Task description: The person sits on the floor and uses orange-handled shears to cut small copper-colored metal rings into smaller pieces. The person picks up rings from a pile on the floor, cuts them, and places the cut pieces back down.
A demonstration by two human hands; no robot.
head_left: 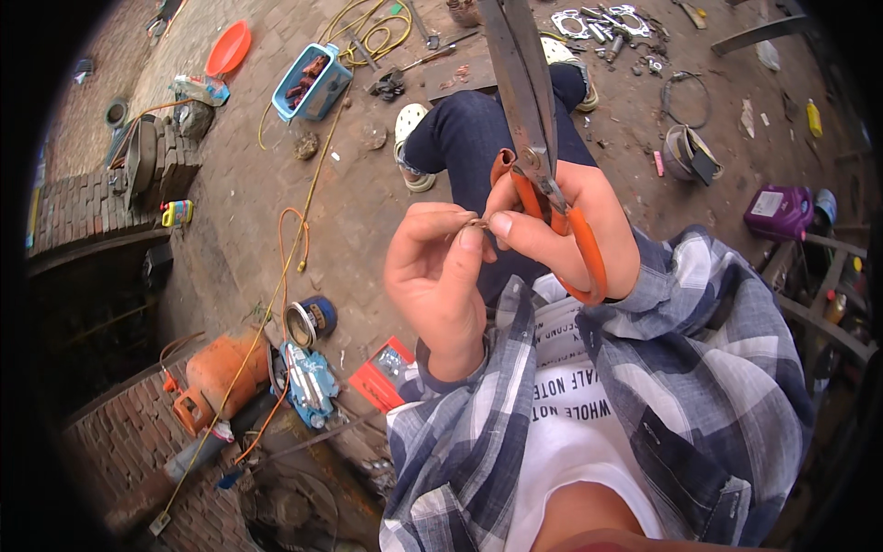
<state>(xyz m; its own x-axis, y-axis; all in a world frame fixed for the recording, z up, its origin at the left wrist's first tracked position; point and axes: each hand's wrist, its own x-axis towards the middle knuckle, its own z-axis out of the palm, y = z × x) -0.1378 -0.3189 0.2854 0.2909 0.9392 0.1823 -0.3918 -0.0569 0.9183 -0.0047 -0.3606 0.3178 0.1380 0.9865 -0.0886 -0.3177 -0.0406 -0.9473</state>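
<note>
Dusty ground (230, 207), hands (437, 276) (593, 216) raised together, pinching

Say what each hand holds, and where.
Right hand: shears, by the orange handles. Left hand: small brownish piece, pinched thumb to finger; which part, unclear.

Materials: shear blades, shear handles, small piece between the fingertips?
Shear blades: probably steel, dull grey with brownish, worn-looking faces. Shear handles: orange, slightly glossy covering, likely plastic or rubber sleeving; one open tube end shows. Small piece: brownish, possibly metal, but too small to tell.
</note>
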